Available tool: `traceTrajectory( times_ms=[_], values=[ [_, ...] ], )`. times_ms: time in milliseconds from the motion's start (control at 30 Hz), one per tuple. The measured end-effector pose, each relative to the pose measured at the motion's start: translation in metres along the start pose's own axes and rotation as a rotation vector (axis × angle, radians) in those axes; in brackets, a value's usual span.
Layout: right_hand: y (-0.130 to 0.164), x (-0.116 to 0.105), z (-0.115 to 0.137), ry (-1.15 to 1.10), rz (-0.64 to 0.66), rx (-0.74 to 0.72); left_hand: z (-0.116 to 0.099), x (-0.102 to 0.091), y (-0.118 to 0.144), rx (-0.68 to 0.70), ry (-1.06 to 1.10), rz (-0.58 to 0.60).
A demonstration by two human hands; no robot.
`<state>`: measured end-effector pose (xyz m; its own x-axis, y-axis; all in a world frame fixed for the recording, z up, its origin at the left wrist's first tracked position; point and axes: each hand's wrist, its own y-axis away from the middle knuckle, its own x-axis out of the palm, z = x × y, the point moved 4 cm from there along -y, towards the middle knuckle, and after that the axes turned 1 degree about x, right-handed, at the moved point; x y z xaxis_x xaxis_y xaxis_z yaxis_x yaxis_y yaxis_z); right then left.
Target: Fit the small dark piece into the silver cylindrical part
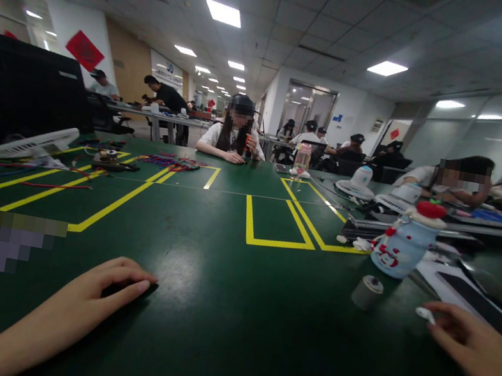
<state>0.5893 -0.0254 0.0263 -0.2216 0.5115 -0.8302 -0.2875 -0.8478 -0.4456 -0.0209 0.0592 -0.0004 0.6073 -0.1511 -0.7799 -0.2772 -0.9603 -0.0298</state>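
My left hand [113,293] rests on the green table [217,325], its fingers loosely bent and the thumb a little apart from them. It holds nothing that I can see. At the right, my right hand [471,340] has a small white piece [425,315] between thumb and forefinger, rounded at one end like an earbud; its exact kind is unclear. Left of that hand stands a short grey cylinder [367,293] with a metal top. Behind the cylinder is a light blue bottle [405,244] with a red cap and a cartoon print.
Yellow tape lines [280,244] mark the table. Bundled wires [172,162] and a white fan [33,143] lie at the far left. More fans [359,182], a pink bottle [302,158] and a dark tablet-like slab [478,303] are rightward. A person [236,130] sits opposite.
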Motion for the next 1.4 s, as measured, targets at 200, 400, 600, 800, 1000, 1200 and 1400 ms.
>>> traceTrajectory(
  times_ms=[200, 400, 600, 800, 1000, 1200, 1400],
  values=[
    [-0.024, 0.024, -0.012, 0.034, 0.39, 0.119, -0.002, 0.0, 0.0, -0.01, 0.006, 0.008],
    [-0.025, 0.016, 0.02, 0.091, 0.232, -0.019, -0.002, 0.001, -0.001, 0.005, 0.006, -0.001],
    [-0.03, 0.021, 0.092, -0.091, 0.382, -0.128, -0.001, 0.0, -0.001, 0.008, 0.007, -0.016],
    [-0.029, 0.03, 0.128, -0.085, 0.405, -0.14, -0.006, 0.0, 0.0, 0.019, -0.002, -0.03],
    [0.002, 0.044, 0.228, -0.289, 0.506, -0.452, -0.004, 0.0, 0.001, 0.015, -0.005, -0.031],
    [0.027, 0.071, 0.304, -0.454, 0.549, -0.633, -0.001, 0.0, 0.001, 0.036, -0.017, -0.018],
    [0.036, 0.092, 0.307, -0.597, 0.527, -0.545, -0.009, 0.002, -0.002, 0.064, -0.063, -0.066]
  ],
)
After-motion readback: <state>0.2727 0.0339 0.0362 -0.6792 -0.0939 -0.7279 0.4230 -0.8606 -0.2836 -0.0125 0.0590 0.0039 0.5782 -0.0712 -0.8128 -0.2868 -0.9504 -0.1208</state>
